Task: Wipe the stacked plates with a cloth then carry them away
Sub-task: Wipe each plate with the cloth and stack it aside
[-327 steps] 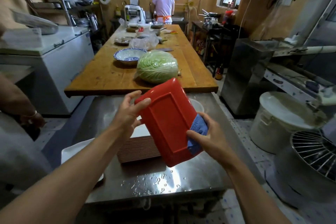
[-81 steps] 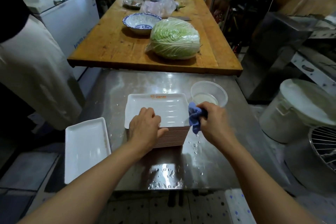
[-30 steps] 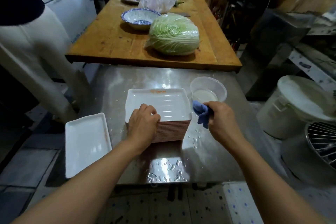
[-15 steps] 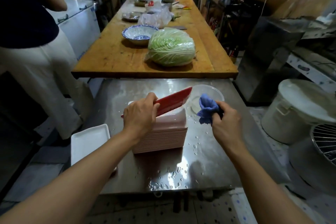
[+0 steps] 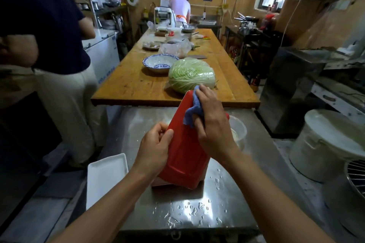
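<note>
Red plate [image 5: 184, 156] mid-frame: left hand [image 5: 156, 149] grips its edge, right hand [image 5: 212, 124] presses cloth [image 5: 192, 109] on it; tub [image 5: 238, 131] behind, contents unclear.

Both hands are up over the steel table [image 5: 177, 213], the left hand [image 5: 156, 149] gripping a red plate [image 5: 185, 156] on edge and the right hand [image 5: 212, 124] pressing a blue cloth [image 5: 194, 108] to its back. The plate's lower end sits close over the stack of plates [image 5: 160, 182], blocking the middle of the table. To the left a white rectangular plate [image 5: 104, 179] overhangs the table edge; to the right a clear plastic container [image 5: 238, 132] stands just behind the right wrist. Bare wet steel lies open in front, toward the near edge. Beyond, a wrapped cabbage [image 5: 189, 77] sits at the wooden table's [image 5: 128, 89] near end. A person [image 5: 51, 45] stands close on the left.
</note>
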`<state>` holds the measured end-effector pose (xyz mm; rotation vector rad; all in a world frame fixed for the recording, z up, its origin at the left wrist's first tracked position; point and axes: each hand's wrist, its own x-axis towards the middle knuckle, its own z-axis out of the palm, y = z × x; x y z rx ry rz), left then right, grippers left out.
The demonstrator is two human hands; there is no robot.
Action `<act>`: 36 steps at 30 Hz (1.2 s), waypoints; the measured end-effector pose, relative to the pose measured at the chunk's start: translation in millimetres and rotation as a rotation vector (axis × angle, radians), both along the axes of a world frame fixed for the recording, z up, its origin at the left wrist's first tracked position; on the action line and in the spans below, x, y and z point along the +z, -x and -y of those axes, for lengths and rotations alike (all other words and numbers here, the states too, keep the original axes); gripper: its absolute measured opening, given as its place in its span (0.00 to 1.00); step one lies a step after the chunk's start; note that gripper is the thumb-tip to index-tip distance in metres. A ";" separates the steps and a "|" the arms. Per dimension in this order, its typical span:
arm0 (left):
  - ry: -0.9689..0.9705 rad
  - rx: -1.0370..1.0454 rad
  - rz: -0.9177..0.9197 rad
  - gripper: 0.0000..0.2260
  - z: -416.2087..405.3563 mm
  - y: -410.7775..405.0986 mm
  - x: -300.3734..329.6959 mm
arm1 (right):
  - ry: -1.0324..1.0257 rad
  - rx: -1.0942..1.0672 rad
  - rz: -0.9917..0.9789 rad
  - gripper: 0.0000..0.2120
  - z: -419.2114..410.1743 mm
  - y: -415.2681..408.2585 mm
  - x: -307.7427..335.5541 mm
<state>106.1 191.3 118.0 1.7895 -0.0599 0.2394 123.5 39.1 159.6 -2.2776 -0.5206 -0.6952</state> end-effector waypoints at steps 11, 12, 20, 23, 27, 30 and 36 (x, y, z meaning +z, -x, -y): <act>0.320 0.028 -0.080 0.11 -6.4 8.5 0.5 | 0.230 -0.103 0.082 0.24 13.1 -15.6 -6.5; 0.341 0.025 -0.084 0.11 -5.7 8.8 1.3 | 0.192 -0.114 0.075 0.24 19.5 -14.4 -9.5; 0.499 0.072 -0.134 0.09 21.0 5.6 6.4 | -0.163 -0.251 -0.084 0.28 19.1 -5.6 -24.3; 0.564 0.105 -0.121 0.09 28.2 -1.0 11.5 | -0.242 -0.272 -0.179 0.31 12.0 9.4 -38.8; 0.590 0.135 -0.053 0.09 33.9 -9.9 18.4 | -0.360 -0.246 -0.311 0.31 10.4 36.5 -61.3; 0.620 0.106 -0.050 0.10 39.6 -7.2 14.9 | -0.623 -0.115 -0.482 0.28 28.6 36.5 -52.6; 0.670 -0.221 -0.199 0.04 28.7 -9.0 13.0 | -0.647 0.016 -0.547 0.16 58.3 30.9 -22.0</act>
